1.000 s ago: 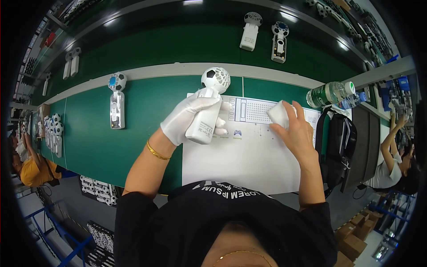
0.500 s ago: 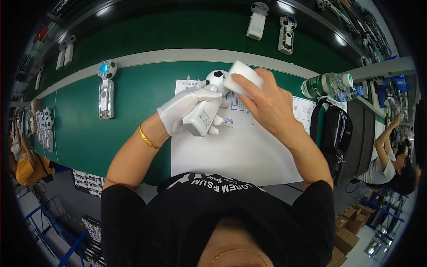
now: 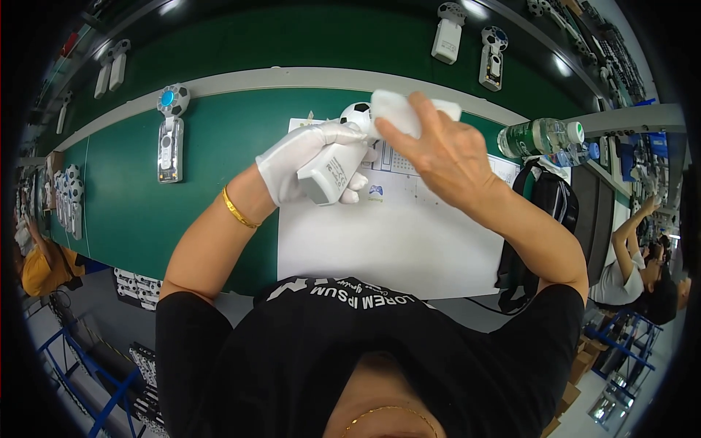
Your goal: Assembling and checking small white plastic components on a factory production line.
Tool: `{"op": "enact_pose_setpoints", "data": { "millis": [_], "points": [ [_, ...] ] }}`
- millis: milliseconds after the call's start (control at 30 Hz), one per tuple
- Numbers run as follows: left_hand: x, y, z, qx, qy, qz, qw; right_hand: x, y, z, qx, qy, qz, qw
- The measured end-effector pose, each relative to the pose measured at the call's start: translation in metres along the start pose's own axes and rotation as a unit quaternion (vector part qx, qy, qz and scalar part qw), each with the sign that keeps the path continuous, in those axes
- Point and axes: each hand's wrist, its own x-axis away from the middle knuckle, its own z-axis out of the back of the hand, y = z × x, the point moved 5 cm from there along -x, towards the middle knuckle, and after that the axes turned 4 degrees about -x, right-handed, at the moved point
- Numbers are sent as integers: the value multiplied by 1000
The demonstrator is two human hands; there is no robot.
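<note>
My left hand [image 3: 303, 160], in a white glove, is closed around the white handle of a handheld device [image 3: 326, 175] with a black-and-white soccer-ball head. The ball end points away from me. My bare right hand [image 3: 449, 150] grips a white sponge block [image 3: 398, 111] and holds it against or very close to the ball's right side; contact cannot be told. Beneath both hands lies a large white sheet [image 3: 387, 241] with printed drawings along its far part.
Another soccer-ball device [image 3: 171, 139] lies on the green table [image 3: 212, 131] at left. Two plastic bottles [image 3: 540, 139] and a black bag [image 3: 548, 197] are at right. More devices [image 3: 449, 33] stand beyond the pale ledge [image 3: 255, 78]. Other people [image 3: 624, 255] work at both sides.
The sponge has turned flatter and shifted slightly right, with my right forearm swinging outward. My left hand keeps its hold on the device. The whole view has shifted a little.
</note>
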Motion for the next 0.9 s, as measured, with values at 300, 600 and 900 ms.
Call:
{"op": "enact_pose_setpoints", "data": {
  "millis": [300,600,900],
  "points": [
    [-7,-3,7,23,-15,-2,1000,-9,-9,-16,-25,-7,-8,1000],
    [-8,-1,9,26,-44,-5,999,30,4,-3,-56,-57,-12,997],
    [-11,1,2,-194,32,-89,976,69,39,-11,-166,-156,-193,954]
  ]
}}
